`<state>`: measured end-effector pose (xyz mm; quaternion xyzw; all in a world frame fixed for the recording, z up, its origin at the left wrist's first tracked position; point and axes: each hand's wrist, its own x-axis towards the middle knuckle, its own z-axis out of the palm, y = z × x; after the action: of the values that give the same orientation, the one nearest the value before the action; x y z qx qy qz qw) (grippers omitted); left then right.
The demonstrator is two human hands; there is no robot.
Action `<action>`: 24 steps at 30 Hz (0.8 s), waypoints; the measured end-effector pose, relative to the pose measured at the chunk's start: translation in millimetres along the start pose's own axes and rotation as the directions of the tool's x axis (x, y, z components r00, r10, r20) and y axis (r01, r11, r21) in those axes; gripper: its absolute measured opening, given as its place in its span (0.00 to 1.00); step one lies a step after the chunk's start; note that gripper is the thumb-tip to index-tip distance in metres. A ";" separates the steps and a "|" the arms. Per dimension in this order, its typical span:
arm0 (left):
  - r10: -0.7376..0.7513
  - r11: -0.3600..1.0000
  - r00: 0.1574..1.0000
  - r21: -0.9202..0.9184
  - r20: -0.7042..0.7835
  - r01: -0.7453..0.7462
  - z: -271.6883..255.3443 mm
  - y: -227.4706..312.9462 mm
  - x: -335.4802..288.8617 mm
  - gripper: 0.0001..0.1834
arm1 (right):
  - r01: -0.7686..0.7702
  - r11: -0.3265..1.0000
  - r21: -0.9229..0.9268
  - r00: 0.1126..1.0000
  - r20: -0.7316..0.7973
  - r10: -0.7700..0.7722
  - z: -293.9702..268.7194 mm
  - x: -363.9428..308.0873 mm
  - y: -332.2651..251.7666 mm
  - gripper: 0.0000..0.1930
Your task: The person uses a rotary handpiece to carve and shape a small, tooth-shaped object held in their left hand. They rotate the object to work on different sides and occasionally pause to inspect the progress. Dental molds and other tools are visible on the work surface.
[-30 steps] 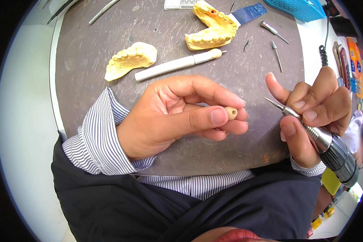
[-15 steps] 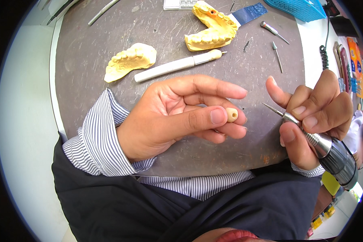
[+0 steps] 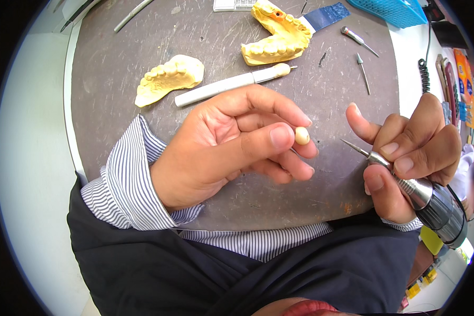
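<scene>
Between the thumb and fingers of my left hand (image 3: 231, 139) is a small cream-coloured dental crown (image 3: 302, 136). My right hand (image 3: 413, 152) grips a dental handpiece (image 3: 429, 197) with a black body and silver nose. A thin pointed bur (image 3: 355, 147) sticks out of the handpiece toward the crown, with a gap between them. Beyond my left hand lies a white pen-like tool (image 3: 221, 88) with a cream tip. Two yellow plaster dental models rest farther back: a partial arch (image 3: 171, 78) at the left and a larger arch (image 3: 279, 39) at the centre.
Loose on the brown board (image 3: 110, 58) at the right lie a small screwdriver-like tool (image 3: 359, 40) and a grey-tipped bur (image 3: 362, 71). A blue strip (image 3: 326, 17) sits beside the larger model. At the back right stands a blue basket (image 3: 392, 11), near a coiled black cord (image 3: 423, 73).
My left hand has shifted slightly up and turned the crown, so its hole no longer faces me. The left index finger has bent closer to the crown. My right hand stays nearly still.
</scene>
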<state>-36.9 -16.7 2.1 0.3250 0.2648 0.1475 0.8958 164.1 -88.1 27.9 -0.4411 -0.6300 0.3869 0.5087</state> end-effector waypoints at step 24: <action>0.038 0.999 0.999 0.004 0.017 -0.038 13.0 -2.9 17.3 0.12 | 0.015 0.999 0.030 1.000 0.004 -0.015 -20.7 -2.3 5.9 0.15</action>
<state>-15.1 -17.9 2.1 0.3334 0.2514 0.1613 0.8942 185.7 -87.7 25.5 -0.4280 -0.6286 0.3935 0.5166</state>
